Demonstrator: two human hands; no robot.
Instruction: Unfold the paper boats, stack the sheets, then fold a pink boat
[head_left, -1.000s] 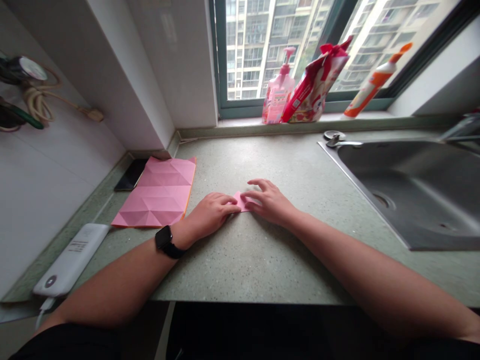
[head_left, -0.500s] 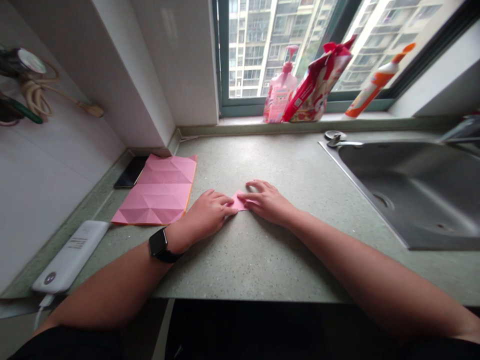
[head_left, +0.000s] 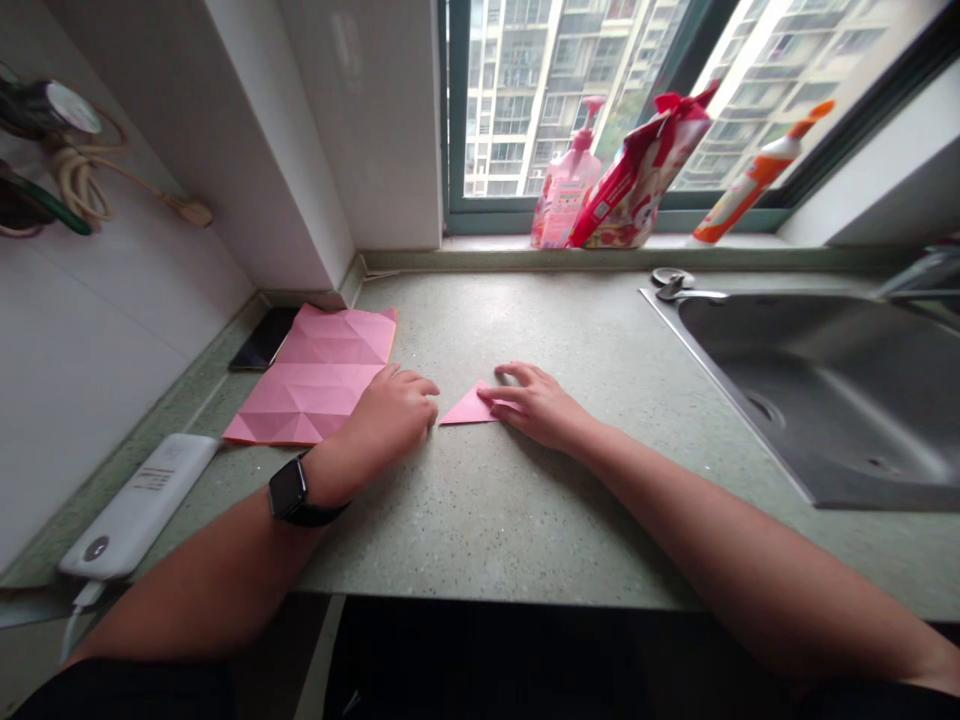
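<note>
A small folded pink paper triangle [head_left: 466, 408] lies on the counter, its left corner bare and its right part covered by fingers. My right hand [head_left: 544, 405] rests over that part, fingers stretched and spread, with fingertips on the paper. To the left of the triangle, apart from it, is my left hand [head_left: 397, 405], its fingers loosely bent and nothing visible in them. A black watch [head_left: 289, 490] is on the left wrist. Behind this hand lies a larger creased pink sheet [head_left: 300, 390], with an orange edge showing beneath; the hand overlaps its right side in view.
A dark phone [head_left: 261, 340] lies partly under the creased sheet. At the left is a white power bank [head_left: 142, 505] with a cable. A steel sink [head_left: 810, 400] is set into the right side. A pink pump bottle [head_left: 564, 195], a red bag and an orange bottle stand on the windowsill.
My left hand has come off the small folded paper and moved left, uncovering its left corner. My right hand has stayed on the paper.
</note>
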